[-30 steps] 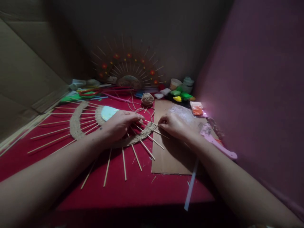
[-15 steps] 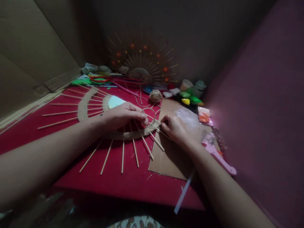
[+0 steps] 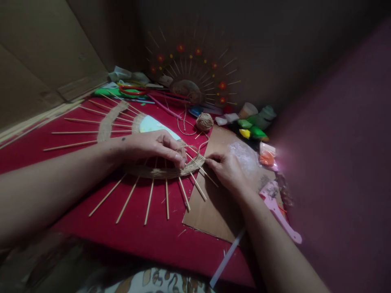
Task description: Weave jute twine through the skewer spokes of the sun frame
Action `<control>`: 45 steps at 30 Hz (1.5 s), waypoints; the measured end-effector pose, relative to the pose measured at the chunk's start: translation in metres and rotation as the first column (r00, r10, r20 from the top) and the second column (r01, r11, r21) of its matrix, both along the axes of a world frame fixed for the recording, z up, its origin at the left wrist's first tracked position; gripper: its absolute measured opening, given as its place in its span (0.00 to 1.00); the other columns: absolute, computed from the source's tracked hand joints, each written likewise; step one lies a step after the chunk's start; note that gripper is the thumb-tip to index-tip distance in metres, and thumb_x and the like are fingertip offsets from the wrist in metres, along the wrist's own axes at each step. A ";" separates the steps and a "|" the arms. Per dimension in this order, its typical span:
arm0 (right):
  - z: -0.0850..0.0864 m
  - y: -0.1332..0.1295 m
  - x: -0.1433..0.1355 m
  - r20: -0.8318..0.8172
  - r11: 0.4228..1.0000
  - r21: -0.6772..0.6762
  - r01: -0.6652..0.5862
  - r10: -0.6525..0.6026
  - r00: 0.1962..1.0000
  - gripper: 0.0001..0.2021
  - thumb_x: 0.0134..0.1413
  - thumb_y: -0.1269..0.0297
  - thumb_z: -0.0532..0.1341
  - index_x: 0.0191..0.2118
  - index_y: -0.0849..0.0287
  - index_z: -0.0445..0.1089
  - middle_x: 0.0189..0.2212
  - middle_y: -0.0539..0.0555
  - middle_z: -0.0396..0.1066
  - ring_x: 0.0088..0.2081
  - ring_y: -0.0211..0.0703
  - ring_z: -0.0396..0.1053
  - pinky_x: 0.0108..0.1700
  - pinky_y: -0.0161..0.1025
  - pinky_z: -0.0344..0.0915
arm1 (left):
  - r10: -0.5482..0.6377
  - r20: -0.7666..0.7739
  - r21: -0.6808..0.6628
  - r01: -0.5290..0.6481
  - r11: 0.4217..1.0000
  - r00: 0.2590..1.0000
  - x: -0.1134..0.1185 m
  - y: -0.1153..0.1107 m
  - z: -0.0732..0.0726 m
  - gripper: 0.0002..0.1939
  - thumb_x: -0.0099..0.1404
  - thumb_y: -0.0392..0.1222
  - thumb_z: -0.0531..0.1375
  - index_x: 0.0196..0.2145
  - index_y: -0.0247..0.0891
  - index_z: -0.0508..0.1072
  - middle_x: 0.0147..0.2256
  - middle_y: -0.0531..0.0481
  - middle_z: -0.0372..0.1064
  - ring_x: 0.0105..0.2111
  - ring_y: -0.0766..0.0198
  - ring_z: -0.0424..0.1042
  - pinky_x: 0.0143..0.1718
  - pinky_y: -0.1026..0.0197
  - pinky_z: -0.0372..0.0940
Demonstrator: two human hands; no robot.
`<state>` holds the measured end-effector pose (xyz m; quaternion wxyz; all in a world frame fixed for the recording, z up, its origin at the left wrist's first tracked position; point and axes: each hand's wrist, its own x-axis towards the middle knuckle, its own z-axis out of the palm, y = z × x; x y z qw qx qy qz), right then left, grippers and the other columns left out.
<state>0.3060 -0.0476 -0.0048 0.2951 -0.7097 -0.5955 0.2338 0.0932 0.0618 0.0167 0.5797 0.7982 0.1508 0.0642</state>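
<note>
A fan-shaped piece of thin wooden sticks lies on the red tabletop, with a woven twine band running through the sticks and a pale half-round centre. My left hand is over the band, its fingers pinched on a strand of twine. At the band's right end, my right hand has thumb and forefinger closed on the edge of the weaving. The strand loops between both hands. Behind them rests a ball of twine, its loose cord curling beside it.
Beneath the right hand lies a cardboard sheet. A pink glue gun and a glue stick are at the right. A finished-looking fan with red flowers leans at the back, near red-handled scissors and coloured clay packets.
The twine loop between my hands has shrunk and flattened as the strand was drawn in. My left hand keeps its pinch, and the camera view has shifted slightly.
</note>
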 end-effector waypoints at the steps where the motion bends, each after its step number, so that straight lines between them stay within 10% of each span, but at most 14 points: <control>1: 0.000 0.000 0.000 0.009 1.000 0.004 0.007 -0.007 1.000 0.08 0.53 0.70 0.60 0.30 0.61 0.78 0.25 0.52 0.76 0.28 0.38 0.69 0.31 0.33 0.58 | -0.007 -0.014 0.007 0.007 1.000 1.000 0.000 0.000 0.001 0.11 0.60 0.46 0.63 0.33 0.38 0.81 0.36 0.45 0.77 0.39 0.58 0.73 0.43 0.60 0.66; 45: 0.002 -0.012 -0.016 0.397 0.998 0.056 0.024 -0.044 0.917 0.10 0.60 0.69 0.55 0.36 0.57 0.75 0.35 0.55 0.72 0.35 0.42 0.68 0.36 0.35 0.56 | -0.444 -0.060 -0.044 0.442 0.896 0.894 -0.004 -0.001 -0.001 0.10 0.61 0.40 0.63 0.41 0.39 0.81 0.41 0.42 0.78 0.50 0.55 0.72 0.57 0.59 0.61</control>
